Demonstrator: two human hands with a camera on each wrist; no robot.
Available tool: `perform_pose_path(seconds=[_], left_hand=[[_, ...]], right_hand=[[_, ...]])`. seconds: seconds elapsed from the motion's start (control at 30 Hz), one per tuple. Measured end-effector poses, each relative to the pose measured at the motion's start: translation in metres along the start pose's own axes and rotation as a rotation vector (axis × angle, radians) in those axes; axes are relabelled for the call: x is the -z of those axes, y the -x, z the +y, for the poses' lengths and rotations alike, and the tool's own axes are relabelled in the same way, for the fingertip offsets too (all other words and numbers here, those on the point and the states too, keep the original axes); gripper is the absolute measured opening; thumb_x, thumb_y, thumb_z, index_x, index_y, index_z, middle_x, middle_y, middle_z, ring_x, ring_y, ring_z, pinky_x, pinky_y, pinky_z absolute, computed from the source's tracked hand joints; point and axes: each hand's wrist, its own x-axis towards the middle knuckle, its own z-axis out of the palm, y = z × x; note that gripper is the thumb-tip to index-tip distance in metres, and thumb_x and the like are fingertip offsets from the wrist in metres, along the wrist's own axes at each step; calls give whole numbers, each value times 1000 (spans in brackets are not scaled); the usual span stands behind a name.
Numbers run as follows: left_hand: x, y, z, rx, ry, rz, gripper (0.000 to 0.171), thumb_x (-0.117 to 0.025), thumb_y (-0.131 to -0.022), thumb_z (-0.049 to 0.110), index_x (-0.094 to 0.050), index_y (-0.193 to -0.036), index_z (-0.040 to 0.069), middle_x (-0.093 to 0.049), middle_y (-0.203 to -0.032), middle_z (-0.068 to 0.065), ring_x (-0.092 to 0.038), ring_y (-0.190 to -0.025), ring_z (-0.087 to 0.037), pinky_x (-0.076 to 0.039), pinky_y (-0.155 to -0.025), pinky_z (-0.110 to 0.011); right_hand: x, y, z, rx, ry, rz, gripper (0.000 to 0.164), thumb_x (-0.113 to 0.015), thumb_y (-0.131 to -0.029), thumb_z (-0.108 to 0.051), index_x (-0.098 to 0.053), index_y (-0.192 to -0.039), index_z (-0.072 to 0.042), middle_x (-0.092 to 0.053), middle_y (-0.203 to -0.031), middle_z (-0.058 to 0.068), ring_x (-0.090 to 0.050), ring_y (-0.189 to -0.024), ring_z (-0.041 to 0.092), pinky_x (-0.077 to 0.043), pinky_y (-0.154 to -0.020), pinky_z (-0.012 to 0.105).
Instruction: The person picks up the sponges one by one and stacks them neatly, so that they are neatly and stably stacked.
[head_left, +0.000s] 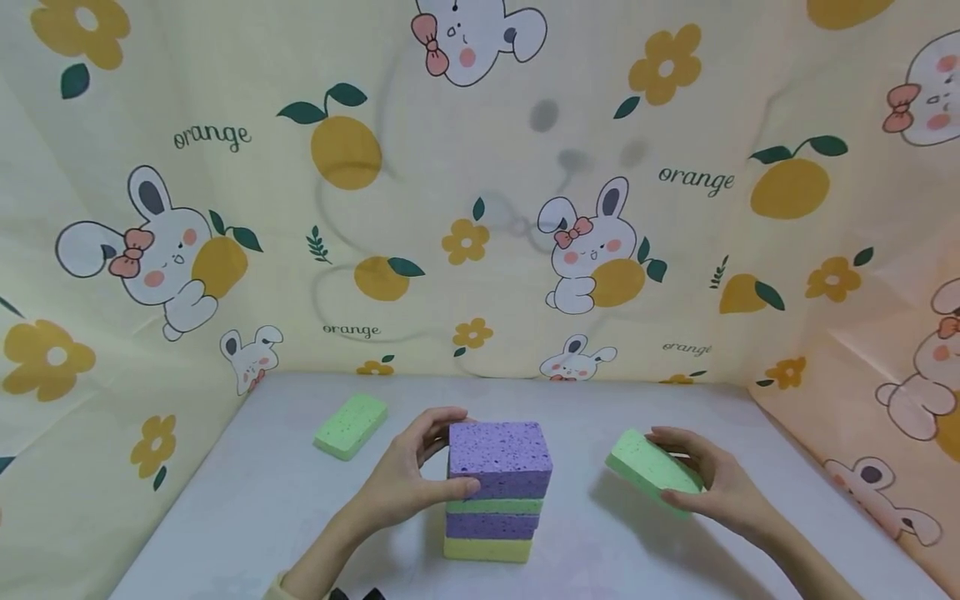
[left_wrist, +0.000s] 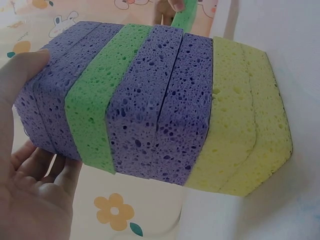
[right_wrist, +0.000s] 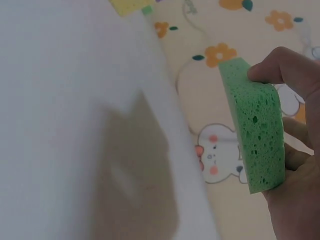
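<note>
A stack of porous sponges stands upright on the white table, with two purple sponges point(head_left: 500, 450) on top. Beneath them come a green sponge point(left_wrist: 102, 107), two more purple sponges point(left_wrist: 165, 100) and two yellow sponges point(left_wrist: 242, 120) at the bottom. My left hand point(head_left: 408, 471) grips the top purple pair, thumb on the near side and fingers behind, partly hidden. To the right of the stack, my right hand point(head_left: 716, 483) holds a single green sponge point(head_left: 648, 467) tilted above the table. In the right wrist view, the thumb presses one edge of this sponge point(right_wrist: 260, 135).
Another green sponge point(head_left: 351, 427) lies flat toward the back left of the table point(head_left: 247, 500). A cloth printed with rabbits and oranges point(head_left: 465, 283) rises behind the table and along its sides. The right hand's sponge casts a shadow on the tabletop.
</note>
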Motion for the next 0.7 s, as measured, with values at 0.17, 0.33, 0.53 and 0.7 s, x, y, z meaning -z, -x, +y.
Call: perform_pose_path(seconds=[0.17,0.33,0.53,0.7], left_hand=[[-1,0,-1,-5,8,-4,75,-87,-76,19,-47,-139,15,-57,-132,0,-51,-125,-17,-38,-108,-31],[0,1,0,4,3,-4,74,-87,-76,20,-47,-138,15,-57,-132,0,-51,-125,-18,-38,-108,-31],[1,1,1,22,-13,5,75,-88,-75,22,-48,-138,18,-57,-132,3,-51,-125,-15,-38,-108,-30],[0,-1,0,14,-3,1,75,-88,-75,21,-48,-138,16,-57,-132,1,-50,-126,-16,-37,-108,-30]], right_hand=[[-10,-5,-2,17,-23,-12,74,-81,-74,7,-47,-140,2,-55,-133,22,-51,-122,19,-44,-97,18],[-24,-14,-4,-5,-80,-11,73,-80,-75,8,-47,-140,2,-54,-134,23,-51,-122,22,-44,-98,19],[-42,-30,-13,-36,-222,16,73,-75,-77,13,-43,-142,4,-50,-138,25,-49,-125,28,-45,-99,23],[-45,-47,-34,-11,-231,53,72,-74,-76,13,-45,-142,2,-50,-139,23,-49,-126,29,-46,-98,24]])
